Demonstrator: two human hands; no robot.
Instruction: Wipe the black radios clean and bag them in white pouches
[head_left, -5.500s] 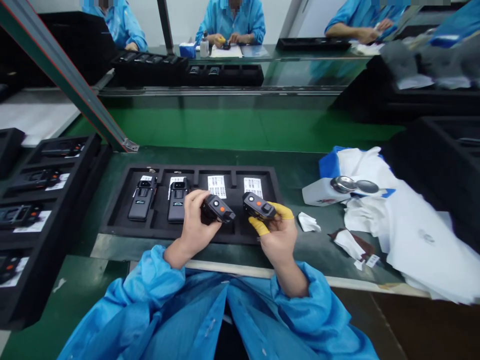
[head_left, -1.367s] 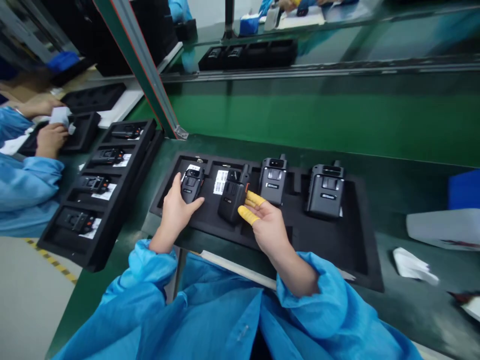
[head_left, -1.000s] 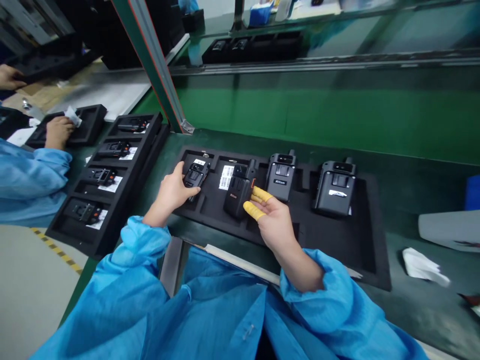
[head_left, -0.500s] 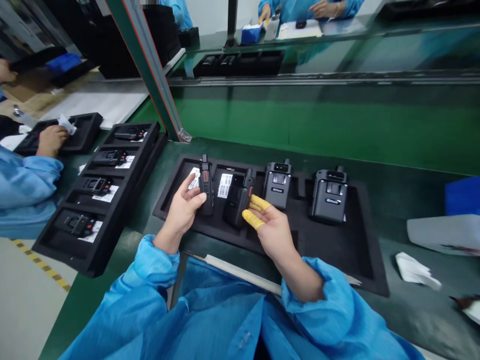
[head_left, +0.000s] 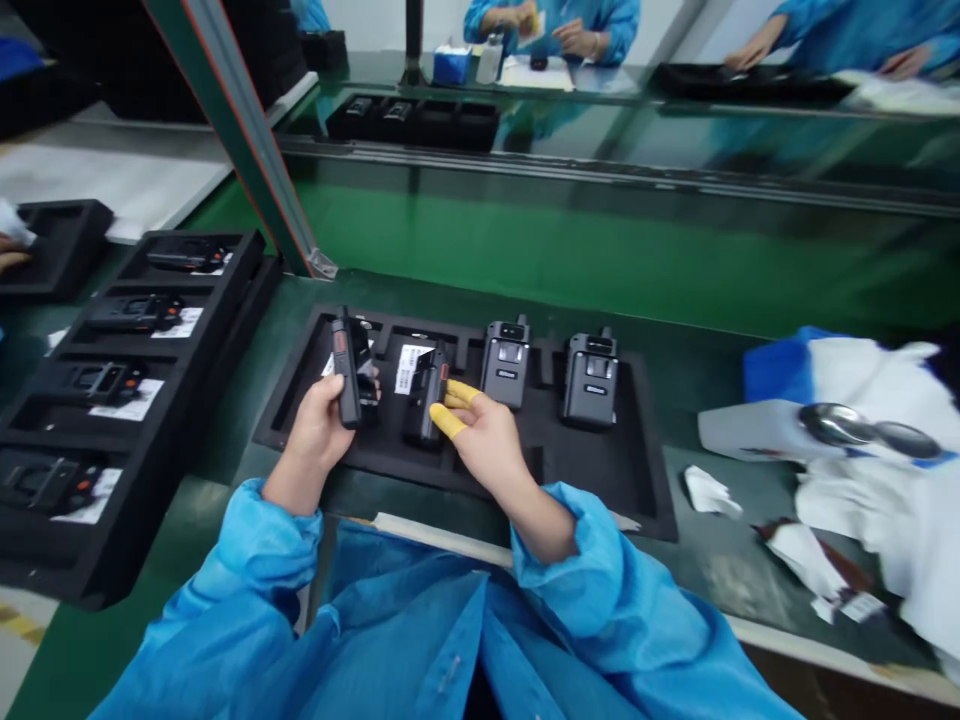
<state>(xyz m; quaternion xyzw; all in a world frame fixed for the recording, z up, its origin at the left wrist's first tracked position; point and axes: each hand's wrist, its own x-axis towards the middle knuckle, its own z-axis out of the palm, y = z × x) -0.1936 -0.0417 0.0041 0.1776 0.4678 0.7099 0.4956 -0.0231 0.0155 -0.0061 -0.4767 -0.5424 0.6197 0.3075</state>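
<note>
My left hand [head_left: 316, 420] grips a black two-way radio [head_left: 347, 372] with an orange-red side button, tilted on edge above the left compartment of a black foam tray [head_left: 480, 478]. Yellow finger covers show on my right hand [head_left: 484, 435], which pinches a second radio [head_left: 429, 395] by its side over the neighbouring compartment. That radio stands on edge beside a white barcode label [head_left: 411, 368]. Two more radios, one in the middle [head_left: 506, 365] and one at the right [head_left: 591, 382], rest in the tray with their clip sides up.
A stacked foam tray [head_left: 142, 455] with several radios and labels stands to the left. At the right lie a whitish bottle [head_left: 750, 430], crumpled white cloths [head_left: 862, 510] and a paper scrap [head_left: 711, 492]. A green metal post [head_left: 240, 140] rises behind; co-workers' hands show across the bench.
My view has swung to the right, bringing the bottle and cloths into sight. The left-hand radio has turned in my grip; the right hand keeps hold of its radio.
</note>
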